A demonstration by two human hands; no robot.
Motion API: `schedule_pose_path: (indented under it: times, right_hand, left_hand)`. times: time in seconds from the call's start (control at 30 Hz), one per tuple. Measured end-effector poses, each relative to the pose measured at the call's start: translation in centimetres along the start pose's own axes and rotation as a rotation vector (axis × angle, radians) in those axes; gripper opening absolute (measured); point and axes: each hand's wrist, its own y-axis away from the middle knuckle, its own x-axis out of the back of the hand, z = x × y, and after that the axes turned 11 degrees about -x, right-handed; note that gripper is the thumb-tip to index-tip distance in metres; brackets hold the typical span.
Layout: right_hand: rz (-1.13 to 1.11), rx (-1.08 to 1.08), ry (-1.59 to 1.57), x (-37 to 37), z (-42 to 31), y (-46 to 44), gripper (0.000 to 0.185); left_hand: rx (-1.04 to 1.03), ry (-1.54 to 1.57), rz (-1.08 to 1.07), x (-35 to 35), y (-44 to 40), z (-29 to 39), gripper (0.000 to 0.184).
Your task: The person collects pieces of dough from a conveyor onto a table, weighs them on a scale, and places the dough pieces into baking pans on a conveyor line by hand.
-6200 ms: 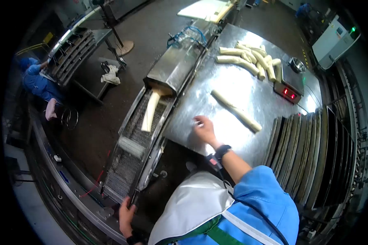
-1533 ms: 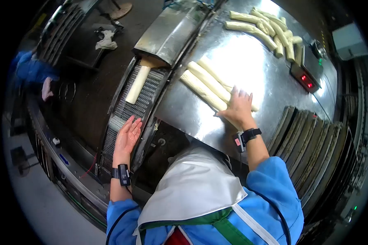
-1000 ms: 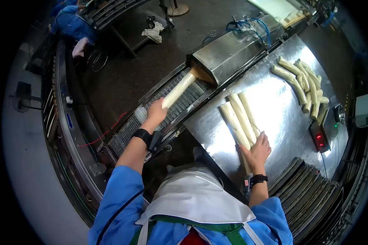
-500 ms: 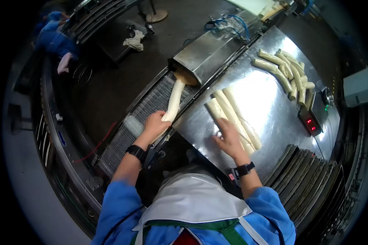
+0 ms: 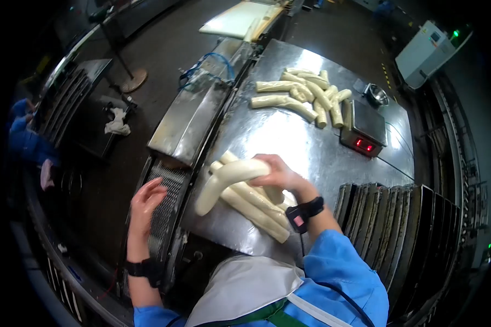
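My right hand [image 5: 281, 174] grips a thick, pale dough roll [image 5: 223, 177] near its middle. The roll sags in a curve, its left end hanging toward the steel table [image 5: 316, 158]. Directly beneath it, several similar dough rolls [image 5: 256, 220] lie side by side on the tabletop, partly covered by the held one and my hand. Above the mesh conveyor [image 5: 166, 210], my left hand [image 5: 146, 204] is raised with nothing in it, fingers loosely bent and apart.
A metal machine housing [image 5: 185, 122] covers the conveyor's far part. Beyond the rolls lies a dough pile [image 5: 311, 92], beside a scale [image 5: 365, 125] with red digits and a steel bowl [image 5: 376, 95]. Stacked dark trays [image 5: 382, 229] stand at right. A person in blue [image 5: 30, 136] is far left.
The dough roll coming out of the machine is now off the conveyor, in my right hand above the table. My left hand has let go of it. The view has turned rightward.
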Motion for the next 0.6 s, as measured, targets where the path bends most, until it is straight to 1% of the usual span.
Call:
schedule_pose_path:
  times: [0.07,0.1,0.13,0.17,0.2,0.23,0.27,0.3,0.33,0.37,0.4,0.47,0.5,0.53,0.57,0.6]
  right_hand:
    - [0.149,-0.019,-0.066,6.0,-0.5,1.8,0.035]
    - [0.284,-0.040,-0.083,9.0,-0.6,2.5,0.038]
    - [0.422,-0.061,-0.102,12.1,-0.7,3.1,0.041]
    - [0.537,-0.062,-0.151,15.0,-0.8,3.7,0.041]
    - [0.652,-0.069,-0.202,18.0,-0.7,4.3,0.042]
    - [0.833,0.108,-0.190,21.3,1.2,4.2,0.042]
    - [1.010,0.282,-0.172,24.2,3.1,4.1,0.041]
    - [1.104,0.262,-0.212,26.2,3.7,4.5,0.039]
    - [1.196,0.243,-0.250,28.0,4.3,4.9,0.036]
    - [1.281,0.221,-0.194,29.8,5.8,5.2,0.030]
    - [1.295,0.213,-0.195,31.1,7.4,5.2,0.030]
    - [1.706,0.018,0.555,33.3,11.1,4.9,0.027]
    - [1.666,-0.024,0.474,34.3,13.6,4.8,0.030]
    - [1.658,-0.167,0.423,34.0,14.6,4.5,0.035]
    - [1.641,-0.300,0.457,33.5,15.9,4.1,0.038]
    - [1.620,-0.435,0.487,32.7,16.9,3.8,0.041]
  left_hand:
    - [0.103,0.006,0.157,1.6,0.7,-1.3,0.039]
    - [0.156,-0.006,0.211,2.6,1.3,-2.3,0.036]
    - [0.251,-0.055,0.312,2.7,2.1,-1.9,0.034]
    - [0.276,0.007,0.348,5.0,3.2,-5.0,0.033]
    - [0.327,-0.018,0.372,6.9,4.4,-7.1,0.033]
    - [0.408,-0.126,0.384,8.0,5.5,-8.0,0.031]
    - [0.444,-0.130,0.440,8.6,6.7,-8.5,0.030]
    - [0.492,-0.111,0.517,8.2,7.4,-8.0,0.030]
    - [0.528,-0.091,0.511,9.6,8.7,-9.0,0.028]
    - [0.596,-0.132,0.541,9.8,9.3,-9.0,0.026]
    - [0.598,-0.138,0.527,10.0,9.9,-9.2,0.026]
    - [0.642,-0.153,0.591,10.0,10.4,-9.0,0.028]
    - [0.641,-0.160,0.581,8.8,9.8,-7.5,0.028]
    - [0.605,-0.142,0.529,6.8,9.3,-5.2,0.028]
    - [0.572,-0.125,0.477,5.7,8.7,-3.9,0.028]
    - [0.573,-0.136,0.466,7.1,8.7,-5.7,0.028]
